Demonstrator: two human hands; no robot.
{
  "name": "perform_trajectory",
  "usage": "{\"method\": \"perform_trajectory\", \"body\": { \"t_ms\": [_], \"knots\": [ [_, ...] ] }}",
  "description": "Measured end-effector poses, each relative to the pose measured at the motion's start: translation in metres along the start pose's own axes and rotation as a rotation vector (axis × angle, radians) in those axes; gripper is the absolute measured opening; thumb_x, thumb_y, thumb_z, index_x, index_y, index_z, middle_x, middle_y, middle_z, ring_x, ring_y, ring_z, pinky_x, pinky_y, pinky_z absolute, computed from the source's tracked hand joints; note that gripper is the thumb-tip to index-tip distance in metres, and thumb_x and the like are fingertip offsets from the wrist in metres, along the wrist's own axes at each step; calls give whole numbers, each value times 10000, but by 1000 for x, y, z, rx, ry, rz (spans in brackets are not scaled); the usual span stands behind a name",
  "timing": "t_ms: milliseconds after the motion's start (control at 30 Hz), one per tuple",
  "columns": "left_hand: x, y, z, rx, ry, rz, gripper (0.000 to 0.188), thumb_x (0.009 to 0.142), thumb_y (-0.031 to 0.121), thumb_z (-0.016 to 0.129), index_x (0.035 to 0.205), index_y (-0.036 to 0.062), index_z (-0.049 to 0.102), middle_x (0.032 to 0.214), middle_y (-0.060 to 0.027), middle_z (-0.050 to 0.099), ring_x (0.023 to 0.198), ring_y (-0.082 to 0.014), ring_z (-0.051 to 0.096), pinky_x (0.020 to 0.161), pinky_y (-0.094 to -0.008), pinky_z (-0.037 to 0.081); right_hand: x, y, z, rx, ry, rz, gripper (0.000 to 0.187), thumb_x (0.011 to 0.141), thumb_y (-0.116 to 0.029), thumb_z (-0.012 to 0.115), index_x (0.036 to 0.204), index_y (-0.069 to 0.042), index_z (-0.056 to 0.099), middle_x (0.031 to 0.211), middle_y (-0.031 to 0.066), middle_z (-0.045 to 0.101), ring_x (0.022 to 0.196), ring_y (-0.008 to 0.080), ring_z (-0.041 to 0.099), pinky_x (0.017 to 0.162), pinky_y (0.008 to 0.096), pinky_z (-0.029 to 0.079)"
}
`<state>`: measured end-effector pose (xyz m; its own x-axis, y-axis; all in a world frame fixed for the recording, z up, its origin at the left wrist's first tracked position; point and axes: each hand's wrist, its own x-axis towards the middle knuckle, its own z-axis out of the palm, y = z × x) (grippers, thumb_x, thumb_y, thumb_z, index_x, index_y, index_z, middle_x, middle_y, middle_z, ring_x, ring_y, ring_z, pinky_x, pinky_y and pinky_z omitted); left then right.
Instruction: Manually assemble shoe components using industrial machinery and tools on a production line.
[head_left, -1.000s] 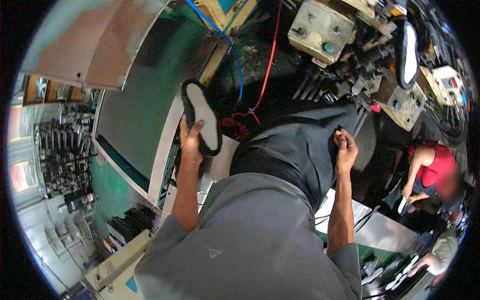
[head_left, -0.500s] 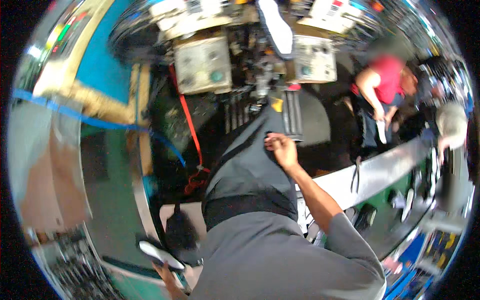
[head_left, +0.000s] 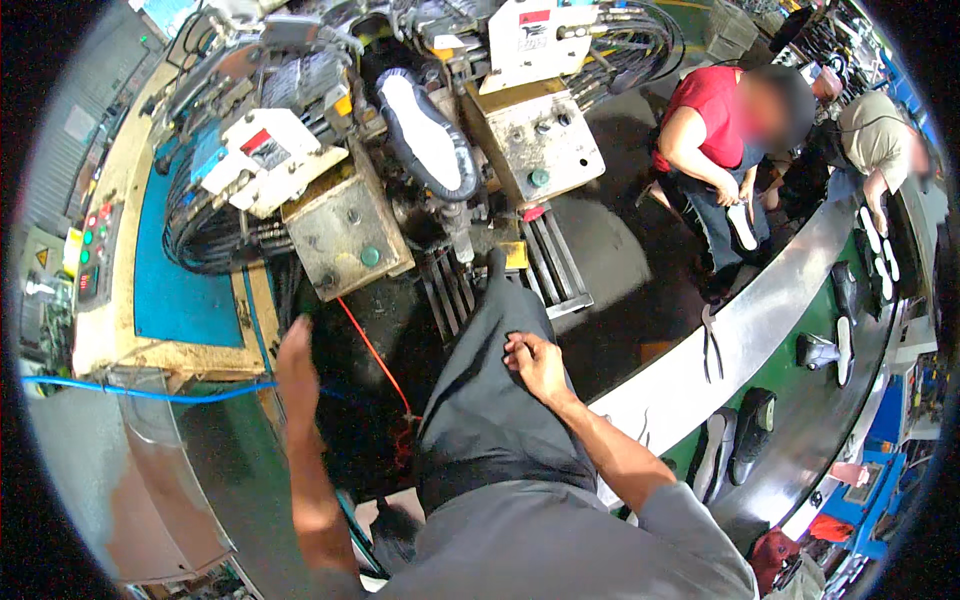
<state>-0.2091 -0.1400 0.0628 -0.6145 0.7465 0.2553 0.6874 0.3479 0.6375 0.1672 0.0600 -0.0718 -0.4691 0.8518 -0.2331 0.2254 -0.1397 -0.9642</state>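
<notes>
Above the person's hands in the head view, a dark shoe [head_left: 425, 135] with a pale sole sat sole-up on the press machine [head_left: 345, 225], its long axis slanting from upper left down to lower right. Grey machine blocks flanked it closely on both sides, while dark open floor lay below, bounded at right by a curved conveyor rim [head_left: 720, 345]. The left hand [head_left: 297, 365] reached upward empty, blurred so its finger spread could not be told; the right hand [head_left: 535, 365] rested with curled fingers on the dark trouser leg [head_left: 480, 420].
</notes>
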Motion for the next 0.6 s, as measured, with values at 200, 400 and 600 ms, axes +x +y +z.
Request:
{"method": "perform_trajectory", "body": {
  "t_ms": [200,400,600],
  "knots": [
    [268,158,150,-1552,-487,-638,505,1100,348,661,1486,32,584,1435,-177,679,1250,-329,695,1075,-458,559,-10,13,-12,59,85,4,283,1068,-42,545,1248,69,733,1019,136,807,824,194,812,751,330,645],
    [280,172,154,-1422,-267,-477,502,1029,165,718,1485,70,532,1393,-149,681,1214,-350,697,1057,-571,587,-7,10,-14,175,50,88,283,1064,-80,577,1251,61,736,1051,143,808,842,190,808,786,339,644],
    [137,231,90,-819,-49,355,1216,807,58,882,1744,75,108,1601,-168,471,1443,-285,527,1228,-440,420,-8,-203,-59,51,-72,-439,852,972,-277,806,1672,-25,390,1673,233,471,1565,314,448,1299,440,336]
  ]
}}
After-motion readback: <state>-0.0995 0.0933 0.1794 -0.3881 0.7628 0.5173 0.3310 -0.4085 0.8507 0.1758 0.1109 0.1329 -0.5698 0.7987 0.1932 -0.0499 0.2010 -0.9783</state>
